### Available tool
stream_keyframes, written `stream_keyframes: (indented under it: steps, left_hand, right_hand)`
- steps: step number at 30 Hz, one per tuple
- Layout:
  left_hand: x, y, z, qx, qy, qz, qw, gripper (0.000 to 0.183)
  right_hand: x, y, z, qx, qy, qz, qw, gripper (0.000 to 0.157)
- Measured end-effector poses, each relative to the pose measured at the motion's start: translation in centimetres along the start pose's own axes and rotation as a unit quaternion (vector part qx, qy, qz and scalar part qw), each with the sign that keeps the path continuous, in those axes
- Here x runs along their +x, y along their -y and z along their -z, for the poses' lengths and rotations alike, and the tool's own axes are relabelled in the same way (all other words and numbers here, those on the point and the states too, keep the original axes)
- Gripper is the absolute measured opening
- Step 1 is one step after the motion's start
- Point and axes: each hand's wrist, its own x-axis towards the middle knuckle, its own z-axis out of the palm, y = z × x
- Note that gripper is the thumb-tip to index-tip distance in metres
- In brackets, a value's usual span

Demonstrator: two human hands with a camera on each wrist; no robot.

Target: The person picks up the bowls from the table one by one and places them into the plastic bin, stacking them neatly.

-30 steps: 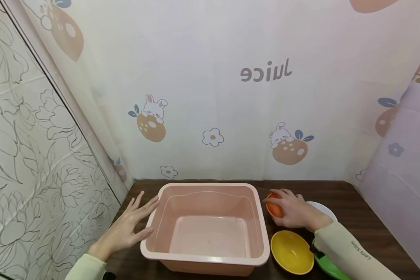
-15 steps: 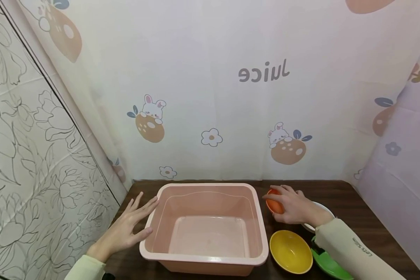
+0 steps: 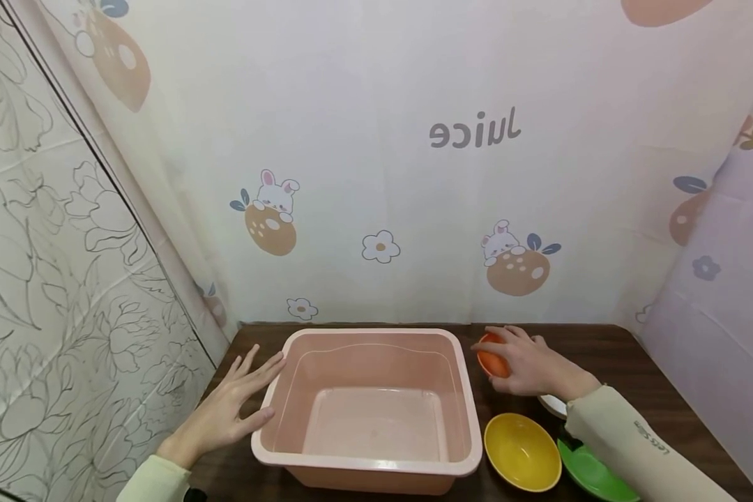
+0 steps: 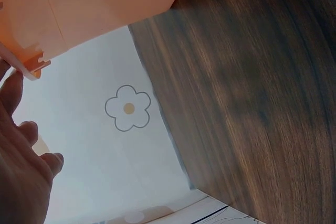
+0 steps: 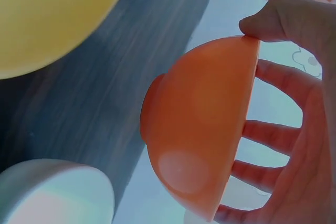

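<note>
At the far left, the left grip [image 3: 232, 404] lies spread, fingers straight and fanned, fingertips against the rim of the pink tub [image 3: 376, 425], which stands directly to this grip's right. The tub looks like thin moulded plastic: probably light and a little flexible, smooth enough to slide if pushed, and best taken by its rolled rim. Right of the tub, the right grip [image 3: 530, 366] holds the orange bowl [image 3: 496, 361] by the rim, thumb at one end and fingers fanned out along it. The bowl seems light, stiff and glossy, so it could slip under a loose hold but is unlikely to break; a hold across the rim, thumb opposing the fingers, should suit it. On the near side of the right grip lies the yellow bowl [image 3: 523, 453], then behind that grip, partly under the forearm, the white bowl [image 3: 553, 406], and farther right and nearer the person, the green dish [image 3: 592, 474], all on the dark counter [image 3: 652, 390]. The head view hides much of the orange bowl behind the hand, whereas the right wrist view gives its rounded outside, its foot ring and the thumb placement. The left wrist view alone brings the fingertip contact under the tub's rim up close. Whether the orange bowl touches the counter, I cannot tell.
</note>
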Motion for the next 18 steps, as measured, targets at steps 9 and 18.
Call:
stream_keyframes:
  steps: [9,18]
  left_hand:
    - [-0.2,0.2,-0.1,-0.016,0.015,0.022,0.9995,0.075]
    - [-0.3,0.3,-0.1,0.006,0.024,0.023,0.9994,0.077]
  right_hand:
    - [0.7,-0.2,1.6,-0.012,-0.034,0.01,0.999,0.052]
    - [1.2,0.2,4.3,-0.002,-0.045,0.012,0.999,0.053]
